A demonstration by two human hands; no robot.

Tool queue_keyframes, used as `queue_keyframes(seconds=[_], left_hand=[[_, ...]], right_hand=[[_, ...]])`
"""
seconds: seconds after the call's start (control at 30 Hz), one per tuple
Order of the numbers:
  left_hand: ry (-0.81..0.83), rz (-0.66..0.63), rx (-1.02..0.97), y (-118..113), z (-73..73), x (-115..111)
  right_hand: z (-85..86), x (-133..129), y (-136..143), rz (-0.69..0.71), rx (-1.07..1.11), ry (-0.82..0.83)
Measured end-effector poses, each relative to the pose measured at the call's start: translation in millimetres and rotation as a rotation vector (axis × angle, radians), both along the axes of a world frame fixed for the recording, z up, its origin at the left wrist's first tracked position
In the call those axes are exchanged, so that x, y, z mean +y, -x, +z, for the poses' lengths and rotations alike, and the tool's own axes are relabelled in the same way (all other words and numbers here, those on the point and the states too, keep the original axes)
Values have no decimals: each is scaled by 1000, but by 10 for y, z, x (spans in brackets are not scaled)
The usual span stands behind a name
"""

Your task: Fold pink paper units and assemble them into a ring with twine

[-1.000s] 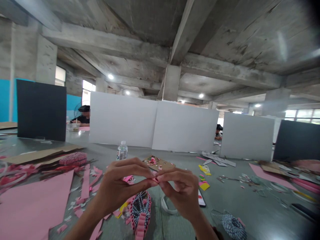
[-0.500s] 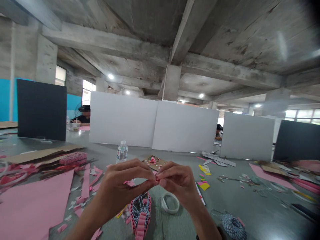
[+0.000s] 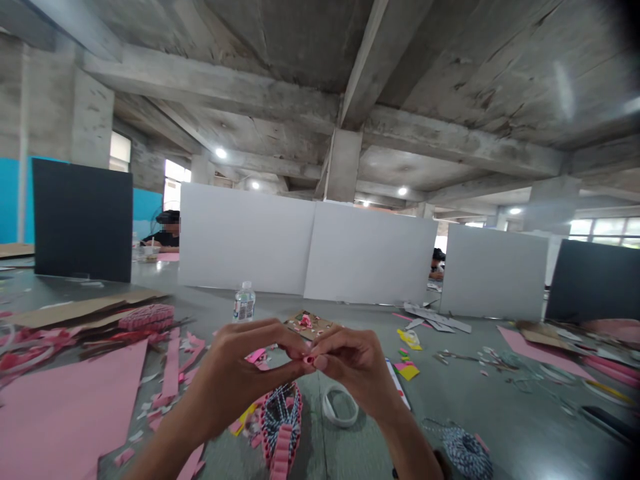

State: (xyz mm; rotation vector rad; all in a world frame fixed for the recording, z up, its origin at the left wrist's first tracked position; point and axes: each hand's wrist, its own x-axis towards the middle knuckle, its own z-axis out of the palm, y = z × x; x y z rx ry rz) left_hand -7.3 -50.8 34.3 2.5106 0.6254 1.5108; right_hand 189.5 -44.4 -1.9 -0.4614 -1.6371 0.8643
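Pink piece (image 3: pixel 309 361) mostly hidden by fingers (image 3: pixel 275 333) — pink sheet (image 3: pixel 65 407) cut off at left.

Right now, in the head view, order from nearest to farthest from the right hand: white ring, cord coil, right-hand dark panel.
1. White ring: just below the right hand.
2. Cord coil: lower right.
3. Right-hand dark panel: far right, standing.

A small curled pink piece (image 3: pixel 309 360), darker inside, is pinched between the left fingers (image 3: pixel 286 371) and right fingers (image 3: pixel 331 366).
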Motion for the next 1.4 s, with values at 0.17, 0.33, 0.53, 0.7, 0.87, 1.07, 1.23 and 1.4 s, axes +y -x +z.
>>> queue_keyframes(seconds=[0.17,0.33,0.53,0.7,0.87,1.07,1.23,1.4], left_hand=[[-13,-5,20,13,-26,23],[-72,10,23,2,-55,58],[-155,9,41,-4,-81,102],[-182,2,39,-23,-75,129],[-176,-10,101,-26,-42,111],[-55,-11,183,-15,-39,104],[128,-42,202,18,-38,127],[142,-39,188,7,-34,124]], right_hand=[[3,13,-5,7,-34,-13],[24,0,-1,-11,-17,0],[44,20,4,52,-28,7],[47,47,21,46,13,129],[-15,61,-33,56,-38,198],[5,23,-73,13,-104,230],[45,47,-74,45,-80,247],[2,74,-87,72,-77,298]])
